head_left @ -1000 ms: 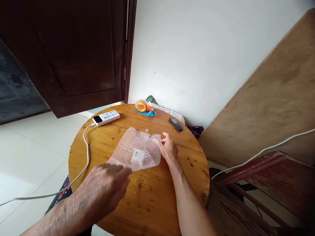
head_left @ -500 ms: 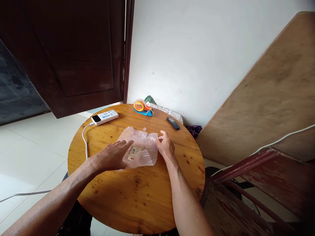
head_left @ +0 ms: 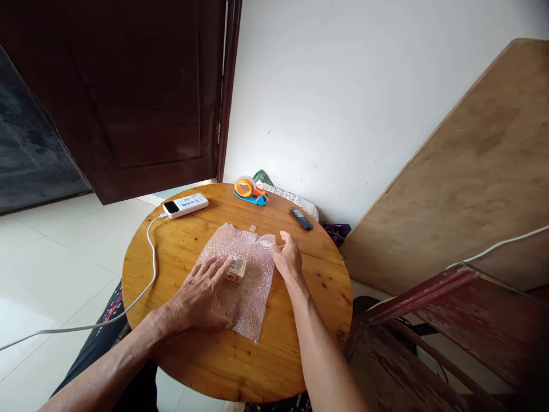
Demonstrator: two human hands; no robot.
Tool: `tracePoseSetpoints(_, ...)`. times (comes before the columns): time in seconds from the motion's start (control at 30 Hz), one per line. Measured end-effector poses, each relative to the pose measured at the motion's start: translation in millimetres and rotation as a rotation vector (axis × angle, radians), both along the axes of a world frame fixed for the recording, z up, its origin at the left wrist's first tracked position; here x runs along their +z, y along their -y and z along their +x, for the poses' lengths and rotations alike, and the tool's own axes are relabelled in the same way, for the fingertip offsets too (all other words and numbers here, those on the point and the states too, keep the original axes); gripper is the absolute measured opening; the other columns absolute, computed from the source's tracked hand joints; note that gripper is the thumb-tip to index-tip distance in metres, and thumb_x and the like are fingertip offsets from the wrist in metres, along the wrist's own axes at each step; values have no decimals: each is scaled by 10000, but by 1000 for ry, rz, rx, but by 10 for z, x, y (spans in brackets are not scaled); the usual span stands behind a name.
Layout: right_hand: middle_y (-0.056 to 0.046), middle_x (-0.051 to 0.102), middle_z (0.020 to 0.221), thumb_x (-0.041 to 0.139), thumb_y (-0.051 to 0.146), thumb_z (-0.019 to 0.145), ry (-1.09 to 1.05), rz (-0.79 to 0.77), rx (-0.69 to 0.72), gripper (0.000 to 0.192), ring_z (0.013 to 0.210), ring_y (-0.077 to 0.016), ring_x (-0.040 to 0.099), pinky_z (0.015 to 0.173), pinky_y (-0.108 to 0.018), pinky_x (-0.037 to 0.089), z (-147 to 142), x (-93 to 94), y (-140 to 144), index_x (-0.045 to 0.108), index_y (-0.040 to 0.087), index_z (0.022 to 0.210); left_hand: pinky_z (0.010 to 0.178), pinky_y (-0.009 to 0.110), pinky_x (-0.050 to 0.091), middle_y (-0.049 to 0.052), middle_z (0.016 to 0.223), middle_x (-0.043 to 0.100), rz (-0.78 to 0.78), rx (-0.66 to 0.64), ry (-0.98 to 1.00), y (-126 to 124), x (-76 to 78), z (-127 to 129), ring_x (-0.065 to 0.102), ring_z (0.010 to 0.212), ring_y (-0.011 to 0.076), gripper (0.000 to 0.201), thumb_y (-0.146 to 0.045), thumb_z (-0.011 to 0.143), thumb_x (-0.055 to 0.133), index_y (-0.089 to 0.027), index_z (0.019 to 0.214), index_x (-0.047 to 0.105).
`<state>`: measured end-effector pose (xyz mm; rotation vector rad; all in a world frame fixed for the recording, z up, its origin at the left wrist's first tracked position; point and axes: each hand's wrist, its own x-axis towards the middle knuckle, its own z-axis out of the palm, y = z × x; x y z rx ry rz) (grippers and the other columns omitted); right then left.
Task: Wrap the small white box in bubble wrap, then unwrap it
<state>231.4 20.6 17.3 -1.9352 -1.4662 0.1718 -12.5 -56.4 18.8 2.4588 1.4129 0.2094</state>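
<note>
A sheet of clear bubble wrap [head_left: 251,297] lies spread on the round wooden table [head_left: 206,366]. On it rests a small cream box [head_left: 238,270] with a printed label, its left end partly covered by fingers. My left hand [head_left: 206,292] is open over the left part of the sheet, fingertips at the box and thumb stretched toward the near edge. At the sheet's far right corner, my right hand [head_left: 288,257] has its thumb on the wrap's edge, lightly gripping it, while the index finger sticks out.
An orange and blue tape dispenser [head_left: 251,191] stands at the table's far edge. A white power bank [head_left: 185,206] with a grey cable [head_left: 153,252] lies at the left. To the right lies a dark, pixelated object [head_left: 301,219]. A small clear scrap [head_left: 253,228] sits behind the wrap.
The near flap of the bubble wrap has been folded down toward me, so the sheet reaches nearer and the box is uncovered. My left hand has spread and moved slightly nearer; the right stays at the corner.
</note>
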Motion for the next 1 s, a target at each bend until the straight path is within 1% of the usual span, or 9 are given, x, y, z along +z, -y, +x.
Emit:
tracePoseSetpoints(0.13, -123, 640, 1258, 607, 291, 781, 98, 173, 312, 444, 1164, -290, 582, 1018, -447, 434, -154, 280, 289, 608, 194, 1214, 1199, 528, 238, 180, 1576, 344, 4, -24, 57, -15, -15, -31, 279, 1462, 368, 1231, -518, 542, 798, -151, 1552, 197)
tracePoseSetpoints(0.2, -108, 636, 1290, 649, 324, 778, 112, 119, 547, 538, 1188, -272, 574, 1031, -424, 429, -316, 338, 452, 559, 204, 1295, 1198, 534, 230, 185, 1569, 354, 12, -38, 84, -27, -56, -46, 287, 1458, 368, 1237, -536, 544, 796, -146, 1552, 194)
tracePoseSetpoints(0.3, -130, 654, 1263, 693, 279, 738, 241, -16, 668, 640, 1173, -297, 572, 1014, -452, 420, -558, 264, 617, 520, 164, 1343, 1203, 532, 212, 191, 1557, 372, 19, -46, 103, -40, -128, -64, 277, 1460, 374, 1263, -558, 527, 804, -137, 1551, 196)
tracePoseSetpoints(0.43, -99, 719, 1109, 653, 203, 775, 283, 10, 549, 397, 1060, -278, 613, 937, -421, 435, -541, 155, 721, 621, 181, 1171, 1208, 527, 197, 187, 1575, 342, 29, -43, 83, -23, -160, -65, 258, 1469, 376, 1273, -591, 537, 796, -153, 1561, 180)
tracePoseSetpoints(0.57, -102, 724, 1076, 643, 345, 818, 195, 129, 274, 363, 983, -266, 640, 888, -388, 466, -74, 213, 851, 623, 190, 1145, 1205, 588, 124, 158, 1619, 248, 12, -98, 27, 12, -115, -61, 164, 1492, 411, 1199, -699, 554, 762, -245, 1547, 267)
tracePoseSetpoints(0.7, -136, 696, 1166, 621, 343, 809, 300, -58, -27, 453, 1081, -321, 611, 929, -447, 442, 427, 136, 1002, 597, 182, 1232, 1179, 649, 104, 137, 1628, 219, -10, -147, -26, 17, -76, -61, 111, 1490, 455, 1026, -730, 592, 733, -311, 1476, 420)
tracePoseSetpoints(0.8, -160, 642, 1276, 628, 336, 785, 315, -143, -91, 602, 1170, -351, 571, 950, -484, 433, 584, 59, 1120, 514, 171, 1353, 1169, 667, 107, 136, 1625, 224, -4, -153, -33, 13, -66, -55, 102, 1489, 461, 964, -704, 610, 743, -308, 1443, 463)
tracePoseSetpoints(0.9, -184, 568, 1373, 591, 381, 824, 311, 19, -105, 615, 1259, -355, 512, 1008, -508, 408, 449, 149, 1231, 485, 143, 1381, 1175, 662, 92, 148, 1625, 216, -17, -150, -31, 21, -43, -45, 82, 1492, 462, 962, -676, 616, 758, -287, 1445, 463)
tracePoseSetpoints(1.0, -164, 601, 1328, 520, 361, 893, 302, 153, 98, 428, 1235, -302, 539, 1063, -456, 397, 30, 323, 1270, 599, 147, 1255, 1185, 652, 56, 156, 1632, 195, -48, -143, -25, 27, -8, -38, 64, 1492, 467, 965, -672, 626, 755, -268, 1452, 464)
